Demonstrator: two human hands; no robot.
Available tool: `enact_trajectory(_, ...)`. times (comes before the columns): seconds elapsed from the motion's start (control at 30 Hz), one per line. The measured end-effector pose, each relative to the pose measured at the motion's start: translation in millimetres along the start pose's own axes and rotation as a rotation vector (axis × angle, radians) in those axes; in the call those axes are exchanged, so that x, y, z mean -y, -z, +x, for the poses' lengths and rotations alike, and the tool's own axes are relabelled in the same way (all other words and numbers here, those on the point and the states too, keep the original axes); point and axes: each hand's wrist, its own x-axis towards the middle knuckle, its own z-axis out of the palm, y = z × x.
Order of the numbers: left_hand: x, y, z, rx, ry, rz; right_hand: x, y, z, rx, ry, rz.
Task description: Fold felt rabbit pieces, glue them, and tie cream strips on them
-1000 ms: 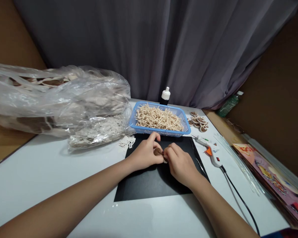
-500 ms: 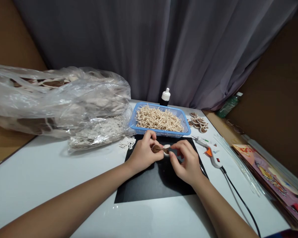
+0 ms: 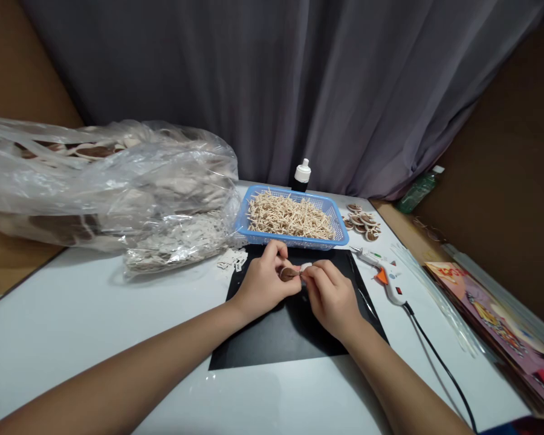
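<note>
Over a black mat (image 3: 267, 347), my left hand (image 3: 260, 284) is closed around a small brown-and-white felt piece (image 3: 289, 274), gripping it between thumb and fingers. From the other side, my right hand (image 3: 335, 296) pinches the narrow end of the same piece, its thumb and index fingertip pressed together. A bit of white shows just above the right fingertips. The fingers partly cover the piece, so its full shape is hidden.
Behind the mat stands a blue basket (image 3: 294, 243) of thin beige strips (image 3: 290, 216), with a white-capped bottle (image 3: 302, 175) beyond. Plastic bags (image 3: 172, 181) fill the left. Right lie brown-and-white pieces (image 3: 365, 223), a corded glue gun (image 3: 392, 287), clear sticks (image 3: 448, 320) and a magazine (image 3: 489, 314).
My right hand has moved slightly left, and its thumb and finger have closed on the end of the felt piece. The left hand keeps its hold almost in place.
</note>
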Motion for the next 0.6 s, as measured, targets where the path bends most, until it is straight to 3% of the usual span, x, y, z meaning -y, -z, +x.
enact_trajectory(0.23, 8.2, -1.2, 3.3, 0.036, 0.072, -0.24, -3.7, -5.2, -1.8, -0.027, -0.006, 0.177)
enact_trajectory(0.3, 8.7, -0.4, 3.3, 0.042, 0.057, -0.239, -1.9, -6.6, -1.5, -0.07, -0.153, 0.385)
enact_trajectory(0.4, 7.7, 0.9, 2.3, 0.049, 0.018, -0.192, 2.7, -10.9, 0.9, -0.11, -0.567, 0.847)
enact_trajectory(0.47, 6.9, 1.3, 1.4, 0.049, -0.001, -0.171, 5.1, -14.4, 2.8, -0.104, -0.768, 1.083)
enact_trajectory(0.6, 6.8, 1.0, 0.8, 0.074, 0.005, -0.217, 6.0, -17.8, 4.6, -0.064, -0.824, 1.166)
